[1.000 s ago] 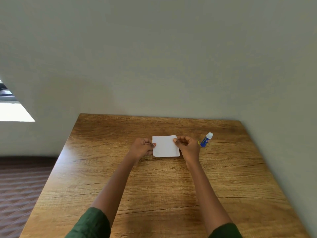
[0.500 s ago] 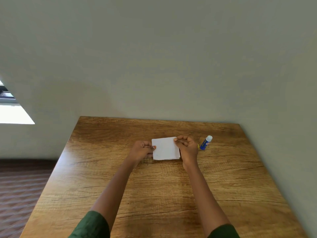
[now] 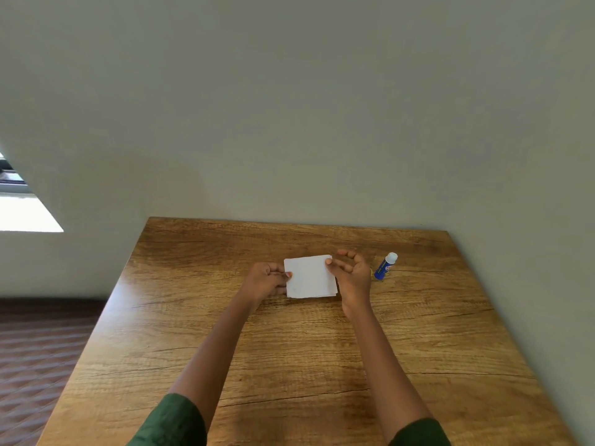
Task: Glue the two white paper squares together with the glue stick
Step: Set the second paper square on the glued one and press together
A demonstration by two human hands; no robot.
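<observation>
The left hand (image 3: 265, 281) pinches the left edge of the paper squares (image 3: 310, 277) between thumb and fingers, steadying them on the table (image 3: 289, 365). The right hand (image 3: 352, 275) has changed: half a second ago its fingers were curled shut over the right edge, and now they are spread and slightly lifted, with only the thumb tip touching the sheet near its far right corner. The squares lie stacked, one over the other; a thin second edge shows along the near and right sides, so the alignment is close but not exact. Whether glue already lies between the sheets cannot be told from this view.

The release suggests either that pressing is complete, or that the right hand is freeing itself to reach for the glue stick (image 3: 385, 267).

The paper lies flat directly between the two hands, at the middle of the table's far half. The glue stick, blue with a white cap in place, lies tilted on the wood just beside the right hand, on its outer side, apart from the paper. Green sleeves (image 3: 174, 423) cover both upper forearms.
</observation>
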